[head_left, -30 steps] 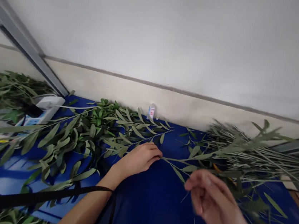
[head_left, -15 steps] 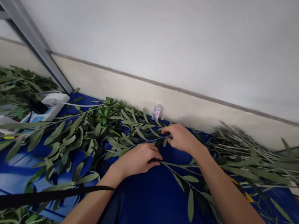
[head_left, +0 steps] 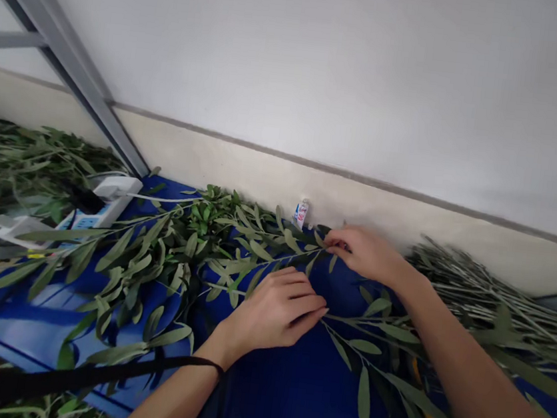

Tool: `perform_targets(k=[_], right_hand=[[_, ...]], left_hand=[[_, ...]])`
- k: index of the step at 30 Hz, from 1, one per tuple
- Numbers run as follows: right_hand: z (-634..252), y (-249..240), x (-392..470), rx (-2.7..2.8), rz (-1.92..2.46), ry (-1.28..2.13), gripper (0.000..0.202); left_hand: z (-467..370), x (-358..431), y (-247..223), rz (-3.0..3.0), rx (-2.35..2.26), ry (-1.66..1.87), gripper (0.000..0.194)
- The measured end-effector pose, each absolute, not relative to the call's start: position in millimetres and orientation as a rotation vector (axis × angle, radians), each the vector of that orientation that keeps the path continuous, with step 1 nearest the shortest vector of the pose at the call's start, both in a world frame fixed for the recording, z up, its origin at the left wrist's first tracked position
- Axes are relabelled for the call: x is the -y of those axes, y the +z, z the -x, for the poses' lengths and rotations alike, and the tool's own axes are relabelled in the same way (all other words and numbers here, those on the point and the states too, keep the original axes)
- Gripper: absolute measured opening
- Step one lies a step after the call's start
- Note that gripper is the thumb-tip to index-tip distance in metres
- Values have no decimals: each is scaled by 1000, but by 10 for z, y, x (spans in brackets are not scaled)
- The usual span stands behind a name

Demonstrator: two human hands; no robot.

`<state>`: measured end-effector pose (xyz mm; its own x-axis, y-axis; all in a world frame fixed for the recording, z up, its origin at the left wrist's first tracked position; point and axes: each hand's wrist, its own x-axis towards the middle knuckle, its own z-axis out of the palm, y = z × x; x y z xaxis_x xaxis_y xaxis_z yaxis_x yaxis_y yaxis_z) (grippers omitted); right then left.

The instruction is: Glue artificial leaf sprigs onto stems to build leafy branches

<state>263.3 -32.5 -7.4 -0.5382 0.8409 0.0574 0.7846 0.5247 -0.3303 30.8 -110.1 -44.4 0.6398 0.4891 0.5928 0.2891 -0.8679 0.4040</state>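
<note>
My left hand [head_left: 279, 311] is closed above the blue surface, its fingertips together at the stem end of a leafy sprig [head_left: 366, 346] that spreads to the right. Farther back, my right hand [head_left: 371, 254] pinches the end of another leafy branch [head_left: 273, 257], which runs left with long grey-green leaves. The inner side of the left fingers is hidden. A dark strap [head_left: 150, 363] loops at the left wrist.
On the left lie a leafy heap [head_left: 136, 260] and a white-and-blue power strip [head_left: 108, 206] with cords. A small labelled tube [head_left: 301, 213] stands by the wall. Bare stems [head_left: 481, 286] are piled at right. A metal frame post [head_left: 86, 86] rises at left.
The view has shifted, so the scene sits slightly farther right. Both hands keep their closed grips; the leafy branch and sprig have barely moved relative to them.
</note>
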Motion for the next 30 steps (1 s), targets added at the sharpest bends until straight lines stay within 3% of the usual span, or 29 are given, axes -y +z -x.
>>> perform_targets(k=[10,20,30], right_hand=[[-3037,109,338,2423,1468,112,15],[-3182,-1,265,2335,1185,-193,19],[-3092,114,323,2213,1321,-130,15]], left_hand=[[-268,1027,-528,-2482,-736,1120,10],[-254,1004,-582,-2602,-843,966,17],[-233,981,-588,-2607,-862,886,19]])
